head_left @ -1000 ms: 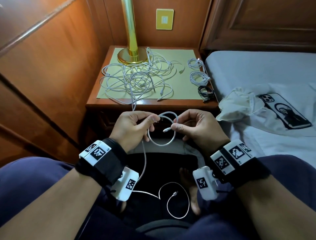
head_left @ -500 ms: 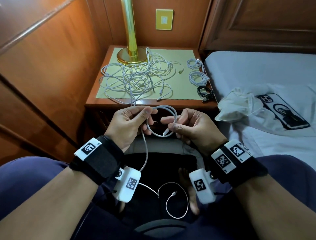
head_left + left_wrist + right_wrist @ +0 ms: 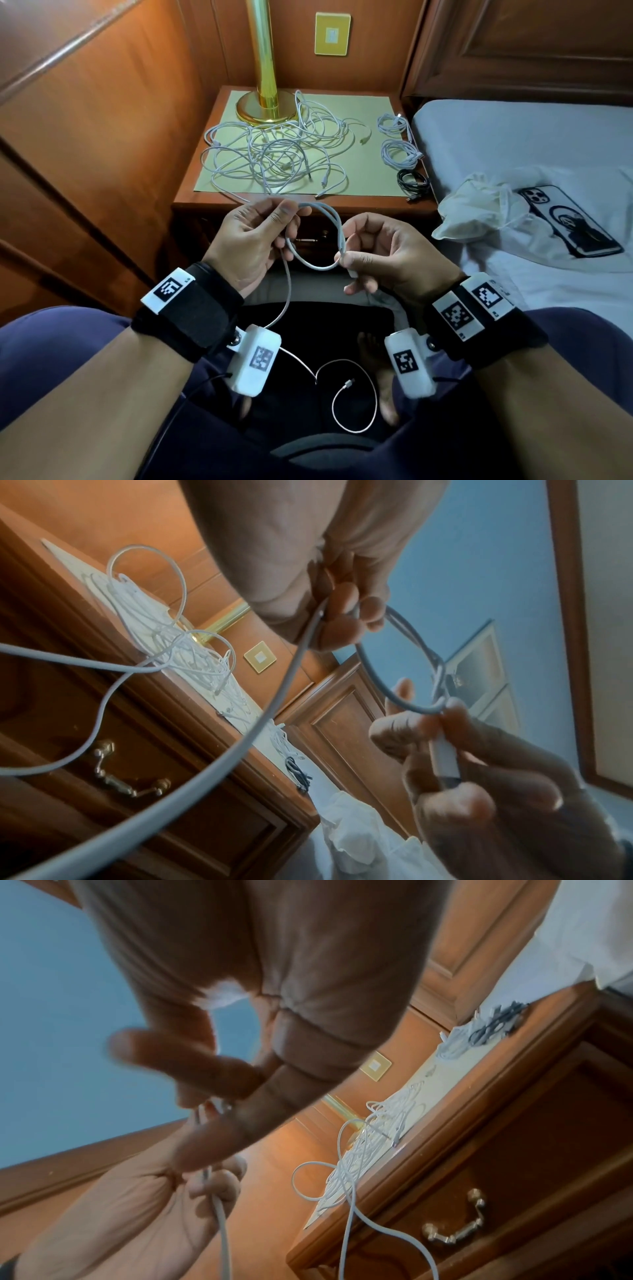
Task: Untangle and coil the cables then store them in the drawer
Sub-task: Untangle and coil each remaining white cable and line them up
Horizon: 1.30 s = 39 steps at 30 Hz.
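1. Step in hand: coiling one white cable (image 3: pixel 310 263). A first small loop hangs between both hands at the centre of the frame, in front of the desk (image 3: pixel 219 202).
2. Left hand (image 3: pixel 251 245): its grip is closed on the top of the loop, thumb and fingers pinching the strands where they cross. The free tail drops from this hand to the lap at the lower centre of the frame.
3. Right hand (image 3: pixel 383 260): its grip pinches the lower right of the loop at the connector end (image 3: pixel 445 761); the remaining fingers appear loosely spread, though the right wrist view is blurred.
4. Next move, as judged: feed the tail upward and lay further turns onto the loop, keeping them the same size.
5. Remaining work: the tangled cables (image 3: pixel 277 154) lie at the upper centre of the frame on the desk; the drawer (image 3: pixel 479 1191) below is closed.
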Each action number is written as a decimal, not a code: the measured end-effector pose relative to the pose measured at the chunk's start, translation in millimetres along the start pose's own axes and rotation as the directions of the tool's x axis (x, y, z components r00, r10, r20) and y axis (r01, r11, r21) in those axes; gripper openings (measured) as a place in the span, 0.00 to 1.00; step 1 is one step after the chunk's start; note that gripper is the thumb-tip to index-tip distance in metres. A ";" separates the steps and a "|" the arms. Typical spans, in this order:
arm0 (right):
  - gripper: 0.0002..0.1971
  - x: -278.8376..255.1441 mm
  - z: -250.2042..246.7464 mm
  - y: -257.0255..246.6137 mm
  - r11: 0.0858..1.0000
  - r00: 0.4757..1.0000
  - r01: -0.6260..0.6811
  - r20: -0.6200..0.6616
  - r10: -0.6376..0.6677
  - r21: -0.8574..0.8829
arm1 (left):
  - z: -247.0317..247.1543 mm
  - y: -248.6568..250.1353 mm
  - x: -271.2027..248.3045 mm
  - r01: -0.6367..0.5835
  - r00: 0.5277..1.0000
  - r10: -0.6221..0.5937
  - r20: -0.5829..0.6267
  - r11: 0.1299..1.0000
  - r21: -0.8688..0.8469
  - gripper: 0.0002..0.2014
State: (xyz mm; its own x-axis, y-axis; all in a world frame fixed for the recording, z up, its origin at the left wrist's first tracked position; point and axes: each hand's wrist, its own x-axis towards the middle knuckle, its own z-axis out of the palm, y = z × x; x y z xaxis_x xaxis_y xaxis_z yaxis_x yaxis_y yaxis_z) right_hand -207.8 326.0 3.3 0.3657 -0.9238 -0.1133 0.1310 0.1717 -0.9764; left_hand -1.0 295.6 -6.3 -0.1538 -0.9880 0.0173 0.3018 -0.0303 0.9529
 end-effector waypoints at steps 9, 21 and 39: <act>0.03 3.7 -6.1 -4.5 0.886 0.988 -0.028 -0.149 -0.047 -0.464 | -18.6 4.6 8.7 -0.219 0.943 0.324 -0.075 0.774 0.594 0.05; 0.11 -3.1 -0.4 -1.1 0.988 0.990 -0.101 0.086 0.111 -0.114 | -7.3 -7.0 2.4 -0.372 0.910 0.390 0.139 0.625 0.686 0.09; 0.10 -8.4 -15.4 -14.8 0.930 0.997 0.050 -0.075 -0.024 0.365 | -29.3 15.0 8.7 -0.264 0.964 0.180 0.194 0.685 0.679 0.07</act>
State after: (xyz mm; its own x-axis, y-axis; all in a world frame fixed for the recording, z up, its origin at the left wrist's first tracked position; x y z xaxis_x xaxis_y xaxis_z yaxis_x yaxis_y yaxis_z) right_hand -227.0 325.9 15.8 0.2926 -0.9506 -0.1034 0.4762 0.2386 -0.8463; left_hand 29.8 282.1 -0.7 -0.2764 -0.9288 0.2470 -0.3916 0.3436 0.8536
